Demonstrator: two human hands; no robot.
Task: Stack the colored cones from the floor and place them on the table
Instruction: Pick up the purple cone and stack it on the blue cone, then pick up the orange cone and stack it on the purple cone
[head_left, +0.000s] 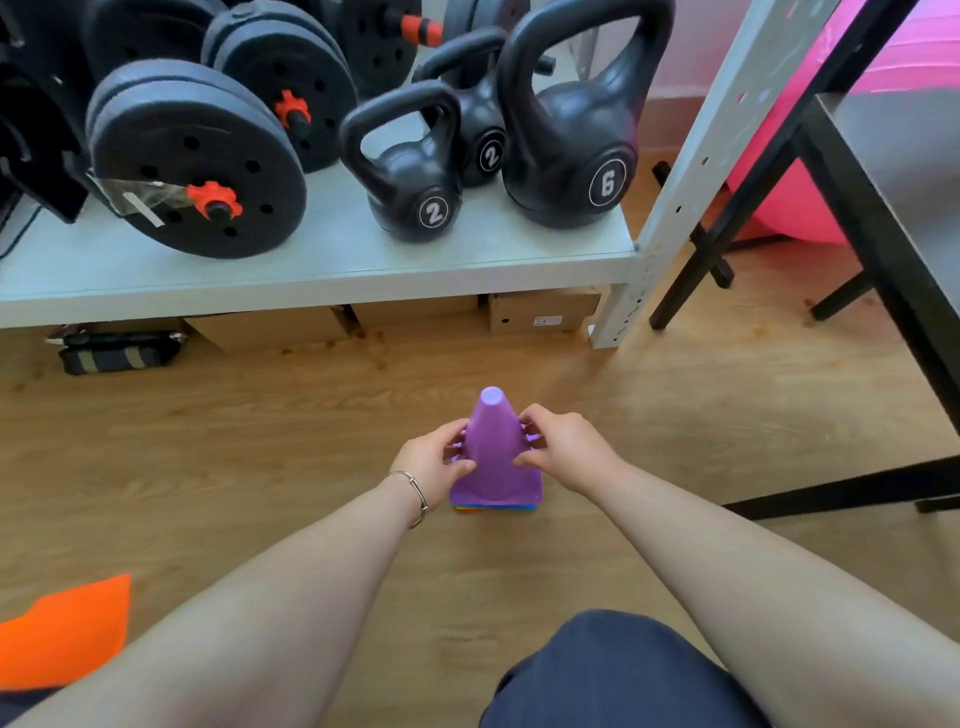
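The left hand (434, 460) and the right hand (563, 447) close on opposite flanks of the purple cone (493, 452), thumbs in front, fingertips wrapped behind. Between the palms it stands upright on the wooden floor (260, 441), topping a nested stack of cones (493, 506), only thin colored rims showing. Both hands sit equally near. The table (893, 171) lies well up and right of them. An orange shape (67, 631), cropped at the left, is hard to identify.

purple-topped cone stack (493, 462), upright, on floor
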